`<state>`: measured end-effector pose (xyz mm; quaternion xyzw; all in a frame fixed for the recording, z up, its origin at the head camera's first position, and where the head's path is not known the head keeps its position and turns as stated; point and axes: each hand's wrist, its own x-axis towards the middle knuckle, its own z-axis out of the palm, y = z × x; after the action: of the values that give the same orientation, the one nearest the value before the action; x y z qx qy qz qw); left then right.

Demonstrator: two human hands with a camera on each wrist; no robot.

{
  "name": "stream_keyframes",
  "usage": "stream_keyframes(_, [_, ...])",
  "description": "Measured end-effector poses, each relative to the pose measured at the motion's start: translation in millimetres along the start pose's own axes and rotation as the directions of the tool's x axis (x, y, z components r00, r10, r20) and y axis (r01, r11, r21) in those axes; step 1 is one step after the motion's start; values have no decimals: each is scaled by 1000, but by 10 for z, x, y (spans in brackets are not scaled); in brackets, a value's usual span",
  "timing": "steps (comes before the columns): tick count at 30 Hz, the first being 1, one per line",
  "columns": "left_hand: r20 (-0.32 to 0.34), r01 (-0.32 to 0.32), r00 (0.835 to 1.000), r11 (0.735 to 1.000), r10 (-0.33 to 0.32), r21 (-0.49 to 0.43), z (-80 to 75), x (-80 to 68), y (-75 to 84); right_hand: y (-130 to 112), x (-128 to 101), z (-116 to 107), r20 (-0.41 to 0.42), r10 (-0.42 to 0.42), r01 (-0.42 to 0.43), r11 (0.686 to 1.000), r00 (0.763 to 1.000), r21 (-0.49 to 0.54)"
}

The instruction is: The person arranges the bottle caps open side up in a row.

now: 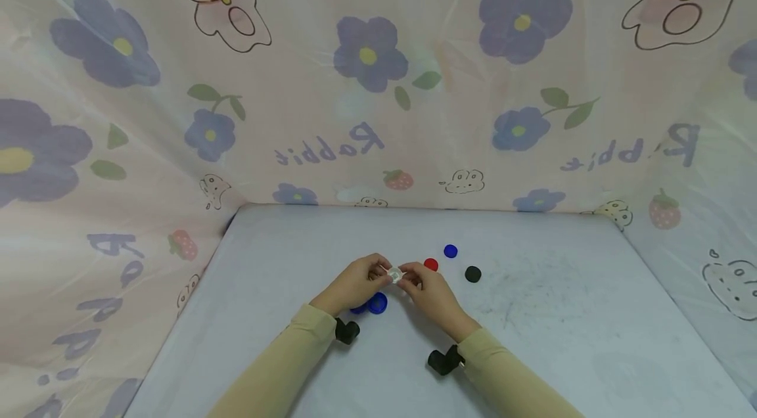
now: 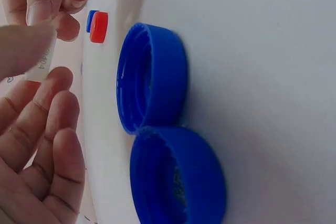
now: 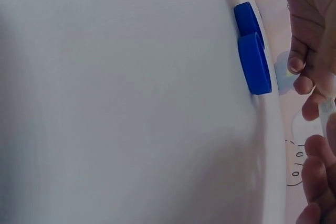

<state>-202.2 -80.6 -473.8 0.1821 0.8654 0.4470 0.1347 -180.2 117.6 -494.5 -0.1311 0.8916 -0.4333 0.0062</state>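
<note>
1. My left hand [image 1: 353, 284] and my right hand [image 1: 430, 289] meet above the middle of the table [image 1: 568, 313]. Both pinch one small clear piece [image 1: 394, 275] between thumb and fingertips.
2. The fingers of both hands are curled close together on the piece, not spread. The piece is in the air between the hands, a little above the table top.
3. In the left wrist view the piece looks like a thin, clear strip with small dark print on it. The print is too small and blurred, so I cannot read it.
4. Just under my left hand, two big blue caps [image 1: 371, 304] lie on the table, touching each other. They are round plastic with ribbed sides, and their hollow side shows a screw thread.
5. Behind my right hand, toward the far edge, there are three smaller round caps: a red cap [image 1: 431, 265], a small blue cap [image 1: 451, 251] and a black cap [image 1: 472, 274]. They lie near each other but apart.
6. The table top is smooth and pale, with grey scuff marks on the right half.
7. A thin cloth [image 1: 367, 76] with purple flowers, strawberries and rabbit drawings hangs around the table. The word "Rabbit" shows on it in mirror writing.
</note>
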Motion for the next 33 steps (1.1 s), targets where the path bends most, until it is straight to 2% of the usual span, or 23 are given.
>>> stream_keyframes(4, [29,-15,999,1000,15,-3,9,-12,6,10,-21,-9,11,-3,4,1000,1000,-22])
stream_keyframes(8, [42,-3,999,1000,2,15,14,-35,11,10,-46,-23,56,-16,16,1000,998,0])
stream_keyframes(12, [56,-20,998,995,14,103,22,-60,14,35,-76,-33,134,-10,7,1000,991,22])
stream_keyframes(18, [86,-69,995,971,51,230,54,-67,4,79,-94,-33,216,6,-11,1000,976,20])
stream_keyframes(26, [124,-59,992,950,21,308,113,-63,-41,125,-94,2,257,12,-5,1000,966,-29])
stream_keyframes(33, [129,-67,991,926,19,372,144,-60,-69,121,-83,9,273,3,10,999,962,-48])
